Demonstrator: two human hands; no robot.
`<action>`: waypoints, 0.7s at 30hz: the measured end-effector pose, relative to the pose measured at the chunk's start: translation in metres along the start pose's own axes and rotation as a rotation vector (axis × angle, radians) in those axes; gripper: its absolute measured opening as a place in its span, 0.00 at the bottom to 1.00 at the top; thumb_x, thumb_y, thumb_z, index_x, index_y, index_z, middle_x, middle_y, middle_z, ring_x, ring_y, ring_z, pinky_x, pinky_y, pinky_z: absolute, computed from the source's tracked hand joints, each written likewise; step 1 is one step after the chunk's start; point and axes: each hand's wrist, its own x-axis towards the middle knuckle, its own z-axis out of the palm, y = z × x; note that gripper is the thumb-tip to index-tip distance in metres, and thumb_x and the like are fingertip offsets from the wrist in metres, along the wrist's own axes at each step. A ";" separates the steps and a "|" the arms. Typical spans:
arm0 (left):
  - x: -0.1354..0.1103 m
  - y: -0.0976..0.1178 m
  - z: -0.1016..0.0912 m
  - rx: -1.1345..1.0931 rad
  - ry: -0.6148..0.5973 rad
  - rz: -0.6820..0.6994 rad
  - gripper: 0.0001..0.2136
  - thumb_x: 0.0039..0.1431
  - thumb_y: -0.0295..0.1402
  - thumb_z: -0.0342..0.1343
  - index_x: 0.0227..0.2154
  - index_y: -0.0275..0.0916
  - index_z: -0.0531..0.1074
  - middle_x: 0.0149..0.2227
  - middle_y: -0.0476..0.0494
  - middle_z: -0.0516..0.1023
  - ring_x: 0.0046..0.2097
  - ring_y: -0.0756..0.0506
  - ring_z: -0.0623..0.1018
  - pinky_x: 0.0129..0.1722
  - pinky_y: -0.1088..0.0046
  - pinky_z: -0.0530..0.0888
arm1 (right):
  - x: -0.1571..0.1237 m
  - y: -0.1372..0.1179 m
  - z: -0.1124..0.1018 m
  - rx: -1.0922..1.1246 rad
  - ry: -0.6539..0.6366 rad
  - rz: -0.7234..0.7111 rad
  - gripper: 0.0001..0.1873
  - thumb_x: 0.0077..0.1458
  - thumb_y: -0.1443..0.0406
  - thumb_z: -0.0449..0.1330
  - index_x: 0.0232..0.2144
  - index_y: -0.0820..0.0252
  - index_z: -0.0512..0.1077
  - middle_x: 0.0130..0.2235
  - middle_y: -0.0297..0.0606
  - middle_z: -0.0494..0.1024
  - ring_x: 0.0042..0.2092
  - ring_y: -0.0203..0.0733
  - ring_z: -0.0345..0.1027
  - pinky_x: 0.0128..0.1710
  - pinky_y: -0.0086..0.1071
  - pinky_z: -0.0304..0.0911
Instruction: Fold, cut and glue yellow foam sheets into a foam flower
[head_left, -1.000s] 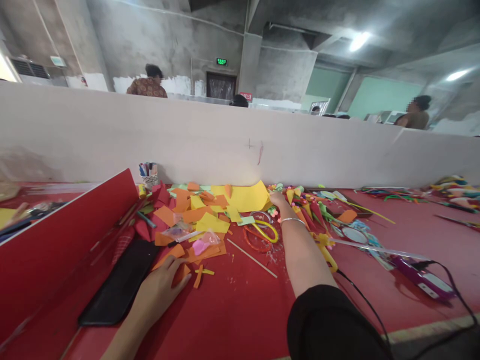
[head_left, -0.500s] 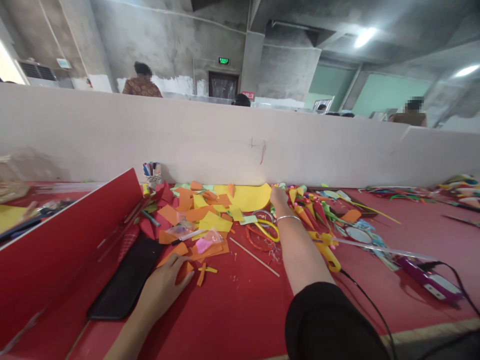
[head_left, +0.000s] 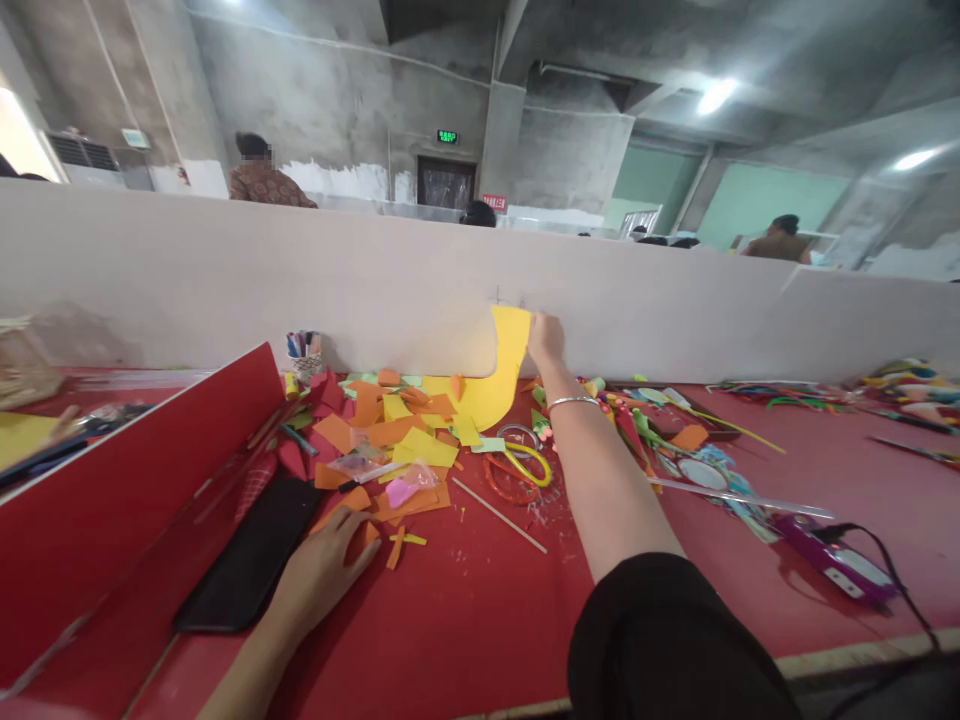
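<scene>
My right hand (head_left: 545, 338) is stretched far forward and pinches the top edge of a yellow foam sheet (head_left: 496, 373), lifting it so it curls up against the white partition (head_left: 420, 290). A silver bangle sits on that wrist. My left hand (head_left: 324, 566) rests flat on the red table (head_left: 480, 610), fingers spread over small orange scraps (head_left: 373, 532), beside a black flat case (head_left: 251, 553). A heap of orange and yellow foam pieces (head_left: 397, 425) lies between the hands.
Yellow-handled scissors (head_left: 525, 460) and a thin wooden stick (head_left: 499, 515) lie mid-table. A purple glue gun (head_left: 836, 567) with a black cord sits at the right, near a clear ruler (head_left: 739, 497). A red divider (head_left: 127, 480) stands at the left. A pen cup (head_left: 301, 352) is by the partition. People stand beyond it.
My right hand has lifted the yellow sheet from flat on the table up against the partition. My left hand has stayed in place.
</scene>
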 end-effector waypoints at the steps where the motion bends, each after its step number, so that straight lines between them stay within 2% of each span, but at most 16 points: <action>1: 0.000 0.000 0.000 0.004 0.013 0.007 0.14 0.55 0.40 0.42 0.40 0.41 0.66 0.43 0.45 0.69 0.40 0.46 0.74 0.40 0.72 0.68 | 0.000 -0.001 -0.007 0.008 0.036 -0.007 0.20 0.59 0.69 0.34 0.43 0.67 0.64 0.39 0.47 0.72 0.40 0.40 0.66 0.35 0.28 0.57; 4: 0.000 0.001 0.000 0.027 0.040 0.011 0.15 0.54 0.43 0.45 0.40 0.43 0.66 0.41 0.46 0.70 0.39 0.46 0.74 0.37 0.73 0.69 | -0.002 -0.008 -0.026 0.043 0.186 -0.093 0.21 0.60 0.68 0.32 0.43 0.64 0.63 0.38 0.42 0.71 0.37 0.37 0.66 0.34 0.27 0.57; 8: 0.000 0.004 -0.002 0.061 0.041 -0.015 0.19 0.52 0.46 0.47 0.45 0.44 0.62 0.44 0.46 0.69 0.38 0.46 0.74 0.33 0.74 0.69 | -0.022 -0.026 -0.057 0.152 0.372 -0.361 0.18 0.60 0.64 0.37 0.38 0.62 0.65 0.32 0.37 0.71 0.32 0.36 0.66 0.32 0.28 0.57; 11: 0.000 0.008 -0.005 0.073 0.104 0.016 0.23 0.50 0.47 0.49 0.47 0.41 0.60 0.46 0.42 0.68 0.41 0.44 0.73 0.38 0.70 0.69 | -0.054 -0.037 -0.084 0.263 0.449 -0.486 0.19 0.60 0.61 0.36 0.38 0.60 0.65 0.31 0.35 0.69 0.33 0.35 0.67 0.31 0.27 0.58; 14: 0.003 0.015 -0.011 0.028 0.243 0.042 0.26 0.49 0.48 0.50 0.48 0.37 0.60 0.46 0.38 0.67 0.47 0.40 0.69 0.47 0.65 0.65 | -0.088 -0.037 -0.112 0.439 0.493 -0.529 0.21 0.60 0.59 0.34 0.41 0.59 0.64 0.30 0.34 0.69 0.30 0.31 0.68 0.28 0.25 0.59; 16: 0.007 0.023 -0.016 -0.111 0.308 0.022 0.29 0.48 0.49 0.50 0.50 0.36 0.58 0.49 0.37 0.65 0.51 0.39 0.66 0.50 0.62 0.62 | -0.105 -0.030 -0.128 0.578 0.521 -0.521 0.23 0.60 0.58 0.33 0.42 0.60 0.64 0.30 0.35 0.69 0.29 0.31 0.69 0.25 0.24 0.59; 18: 0.011 0.034 -0.023 -0.392 0.287 -0.033 0.33 0.48 0.51 0.49 0.53 0.36 0.53 0.53 0.35 0.60 0.54 0.40 0.62 0.52 0.61 0.60 | -0.118 -0.017 -0.142 0.695 0.498 -0.496 0.22 0.59 0.57 0.36 0.41 0.60 0.65 0.30 0.36 0.69 0.29 0.32 0.69 0.23 0.25 0.59; 20: 0.013 0.046 -0.031 -0.796 0.126 -0.091 0.34 0.50 0.54 0.43 0.55 0.37 0.50 0.56 0.35 0.58 0.56 0.41 0.61 0.51 0.63 0.62 | -0.128 0.001 -0.149 0.803 0.470 -0.444 0.19 0.57 0.57 0.42 0.39 0.62 0.66 0.29 0.36 0.70 0.28 0.32 0.68 0.23 0.25 0.60; 21: 0.012 0.052 -0.036 -1.006 -0.008 -0.103 0.34 0.50 0.56 0.38 0.55 0.38 0.50 0.56 0.35 0.58 0.55 0.42 0.62 0.50 0.64 0.64 | -0.135 0.011 -0.150 0.865 0.462 -0.409 0.17 0.56 0.58 0.45 0.37 0.63 0.67 0.29 0.37 0.70 0.28 0.33 0.68 0.23 0.26 0.61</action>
